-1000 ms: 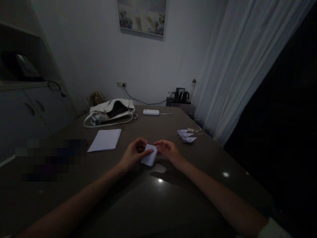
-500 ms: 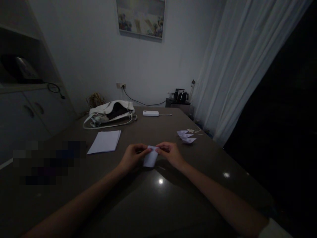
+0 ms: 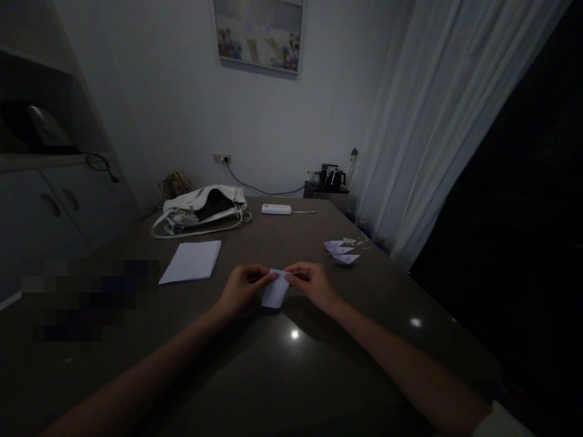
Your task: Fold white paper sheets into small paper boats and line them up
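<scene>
While left hand (image 3: 240,290) and right hand (image 3: 317,288) hold folded paper (image 3: 274,295), fingers (image 3: 263,281) pinched at upper edge — tips behind hidden.

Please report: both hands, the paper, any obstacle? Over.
Left hand, right hand: both gripping small paper. Held near its upper edge. Paper stack left, folded shapes right, neither in the way.

A white handbag (image 3: 195,201) lies beside a white device (image 3: 276,209).

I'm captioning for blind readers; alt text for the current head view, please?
A person's left hand and right hand pinch a small white paper over a dark table. A paper stack lies left, folded paper pieces right, and a white handbag farther back.
</scene>
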### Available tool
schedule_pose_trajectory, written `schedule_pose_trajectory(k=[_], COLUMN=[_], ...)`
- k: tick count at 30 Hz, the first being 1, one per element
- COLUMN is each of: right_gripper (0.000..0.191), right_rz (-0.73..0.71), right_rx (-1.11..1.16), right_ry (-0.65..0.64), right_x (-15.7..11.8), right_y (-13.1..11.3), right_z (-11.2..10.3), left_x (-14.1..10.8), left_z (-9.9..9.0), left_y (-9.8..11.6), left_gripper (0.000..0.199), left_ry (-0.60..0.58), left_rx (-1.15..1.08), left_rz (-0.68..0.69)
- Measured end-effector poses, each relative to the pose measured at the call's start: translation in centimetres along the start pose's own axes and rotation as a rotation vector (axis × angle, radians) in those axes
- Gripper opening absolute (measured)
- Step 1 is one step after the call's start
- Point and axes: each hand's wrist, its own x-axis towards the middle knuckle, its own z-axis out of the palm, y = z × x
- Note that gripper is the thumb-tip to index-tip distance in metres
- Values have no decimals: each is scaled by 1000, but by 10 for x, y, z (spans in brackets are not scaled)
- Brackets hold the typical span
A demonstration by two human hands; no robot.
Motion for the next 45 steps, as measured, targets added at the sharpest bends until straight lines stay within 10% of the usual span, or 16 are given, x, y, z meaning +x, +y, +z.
schedule_pose_trajectory(k=[45], right_gripper=[36], right_rz=[-11], right_rx=[-467], right_ry=[-323], right_x=[-7], right_y=[-4], right_z=[0], left_x=[5], left_z=[-5], left_y=[-3], left_gripper=[31], left_ry=[47], left_rx=[-152], left_rz=[-36])
